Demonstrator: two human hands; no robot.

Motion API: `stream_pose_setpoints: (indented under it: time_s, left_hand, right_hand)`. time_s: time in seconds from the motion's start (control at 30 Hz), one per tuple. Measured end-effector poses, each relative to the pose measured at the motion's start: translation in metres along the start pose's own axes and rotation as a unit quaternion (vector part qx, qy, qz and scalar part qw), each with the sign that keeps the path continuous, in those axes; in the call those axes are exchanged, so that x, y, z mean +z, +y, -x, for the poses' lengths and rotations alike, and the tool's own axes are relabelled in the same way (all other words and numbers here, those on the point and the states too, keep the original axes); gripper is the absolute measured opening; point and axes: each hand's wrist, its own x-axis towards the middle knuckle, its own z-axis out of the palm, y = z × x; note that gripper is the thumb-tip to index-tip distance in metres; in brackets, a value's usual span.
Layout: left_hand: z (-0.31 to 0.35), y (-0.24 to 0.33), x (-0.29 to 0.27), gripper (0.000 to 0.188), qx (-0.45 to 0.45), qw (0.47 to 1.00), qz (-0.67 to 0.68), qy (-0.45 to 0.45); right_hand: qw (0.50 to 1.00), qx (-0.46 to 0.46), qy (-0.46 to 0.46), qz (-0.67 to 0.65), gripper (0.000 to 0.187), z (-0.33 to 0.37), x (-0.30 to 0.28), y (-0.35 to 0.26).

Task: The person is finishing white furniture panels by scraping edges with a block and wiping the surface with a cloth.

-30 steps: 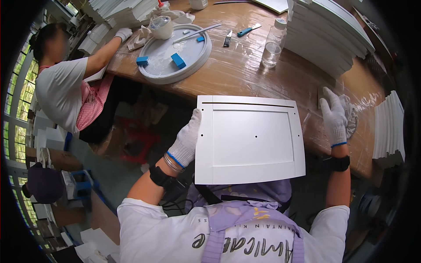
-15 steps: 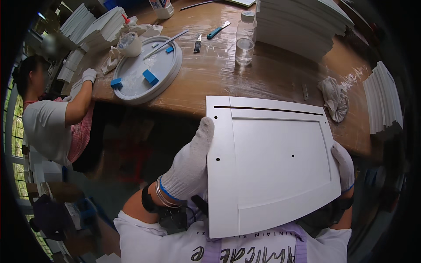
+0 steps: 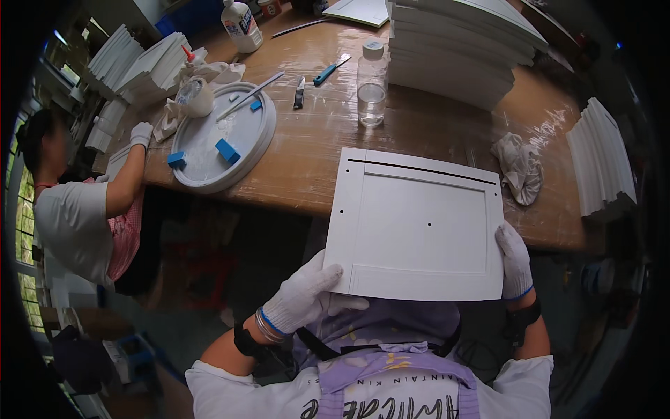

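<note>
Both my hands wear white knit gloves and hold a white framed panel in front of me. The panel has a recessed middle, a long dark slot near its far edge and several small holes. My left hand grips its lower left corner, thumb on top and fingers underneath. At the lower right edge, my right hand is closed around the side, its fingers partly hidden below. The panel's far edge overlaps the front of the brown table in view; whether it touches I cannot tell.
On the table are a round pale tray with blue blocks, a clear bottle, a teal-handled knife, a crumpled cloth and panel stacks. A white bottle stands farther back. To the left, a co-worker works with gloved hands.
The panel has moved away from my body and tilted flatter. My left hand has shifted down to its near corner, and the right hand has moved slightly inward.
</note>
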Motion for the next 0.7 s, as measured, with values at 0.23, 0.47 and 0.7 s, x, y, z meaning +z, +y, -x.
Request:
stream_pose_setpoints:
  time_s: [0.23, 0.47, 0.7]
  left_hand:
    - [-0.038, -0.036, -0.05, 0.056, 0.066, 0.994, 0.074, 0.037]
    - [-0.072, -0.042, -0.051, 0.055, 0.068, 0.997, 0.029, 0.024]
    - [-0.093, -0.044, -0.048, 0.059, 0.066, 0.995, 0.062, 0.029]
  right_hand:
    - [0.736, -0.261, 0.184, 0.597, 0.045, -0.067, -0.022, -0.049]
    - [0.574, -0.156, 0.237, 0.768, 0.06, -0.145, -0.072, -0.06]
    - [0.877, -0.175, 0.215, 0.393, 0.051, -0.147, -0.109, -0.068]
